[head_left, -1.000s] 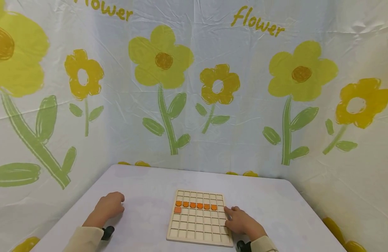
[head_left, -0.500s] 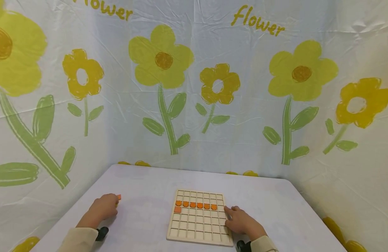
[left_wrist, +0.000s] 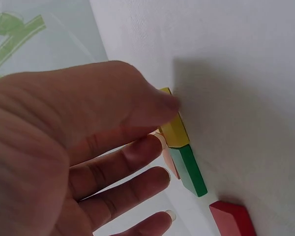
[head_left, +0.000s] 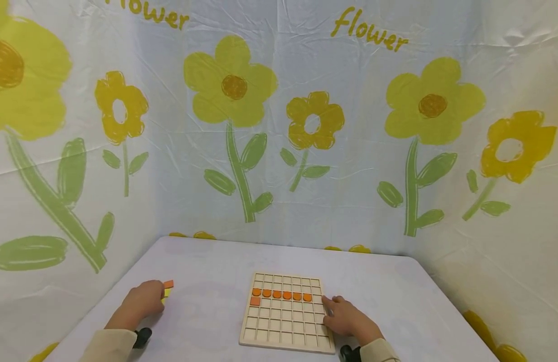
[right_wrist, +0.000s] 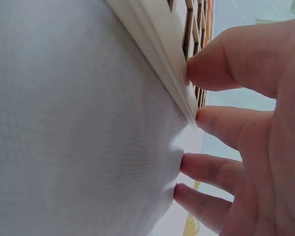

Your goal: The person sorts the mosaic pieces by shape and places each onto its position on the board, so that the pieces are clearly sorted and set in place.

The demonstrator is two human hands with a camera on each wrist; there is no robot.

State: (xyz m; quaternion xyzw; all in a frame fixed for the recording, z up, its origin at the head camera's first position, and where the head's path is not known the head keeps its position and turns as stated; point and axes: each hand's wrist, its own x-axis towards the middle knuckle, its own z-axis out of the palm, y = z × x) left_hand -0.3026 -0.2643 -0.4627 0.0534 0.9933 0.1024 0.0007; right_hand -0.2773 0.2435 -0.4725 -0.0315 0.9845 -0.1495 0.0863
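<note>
In the head view a wooden grid board (head_left: 288, 329) lies on the table. Several orange discs (head_left: 276, 294) form a row on it, with an orange square tile (head_left: 255, 301) below the leftmost. My left hand (head_left: 140, 301) is left of the board, at a cluster of pieces. Its thumb overlaps a yellow block (left_wrist: 176, 132) in the left wrist view, the index finger just behind; whether they pinch it is hidden. A green block (left_wrist: 189, 169) and an orange piece (head_left: 168, 284) adjoin it. My right hand (head_left: 348, 318) touches the board's right edge with thumb and index finger, fingers loosely extended.
A red block (left_wrist: 232, 220) lies apart from the green one. The white table (head_left: 206, 261) is bounded by a flower-printed cloth (head_left: 351, 201) at the back and sides. A dark wrist device (head_left: 143, 337) sits under the left sleeve.
My left hand has shifted left and slightly down, uncovering orange and yellow pieces beside its fingers. My right hand and the board stay in place.
</note>
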